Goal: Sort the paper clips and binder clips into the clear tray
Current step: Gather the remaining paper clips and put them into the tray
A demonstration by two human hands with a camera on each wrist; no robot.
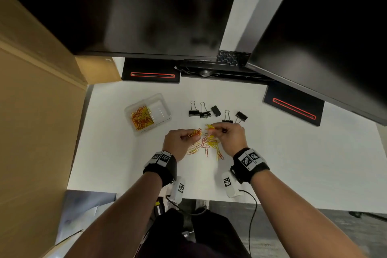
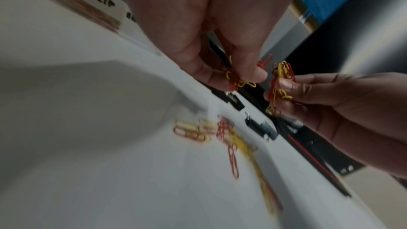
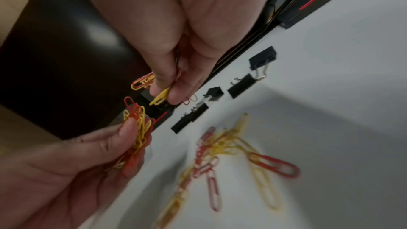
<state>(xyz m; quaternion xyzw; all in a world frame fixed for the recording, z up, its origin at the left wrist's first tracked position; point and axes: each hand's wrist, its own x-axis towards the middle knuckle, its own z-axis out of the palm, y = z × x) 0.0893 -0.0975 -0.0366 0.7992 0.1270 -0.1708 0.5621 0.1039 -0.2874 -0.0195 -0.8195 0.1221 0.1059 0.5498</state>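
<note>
Nearest the viewer, two bare forearms with wrist bands reach over a white table (image 1: 272, 153). The left hand (image 1: 178, 142) pinches a bunch of red and yellow paper clips (image 1: 194, 132) between thumb and curled fingers (image 3: 130, 128). The right hand (image 1: 232, 136) pinches a smaller cluster of clips (image 1: 210, 126) at its fingertips (image 3: 163, 83), close beside the left bunch.

Directly below and between the hands, a loose scatter of paper clips (image 1: 206, 145) lies on the table, not yet gathered.

Farther out, to the left, sits the clear tray (image 1: 162, 98) with two compartments. The left compartment holds a heap of red and yellow paper clips (image 1: 141, 118); the right compartment looks empty. The left wrist view shows a label on the tray reading partly "CLIP".

Beyond the hands, five black binder clips (image 1: 215, 111) stand in a loose row on the table, none in the tray.

The task seems roughly midway: many paper clips are sorted, the rest are in hand or on the table, and all the binder clips remain.
</note>
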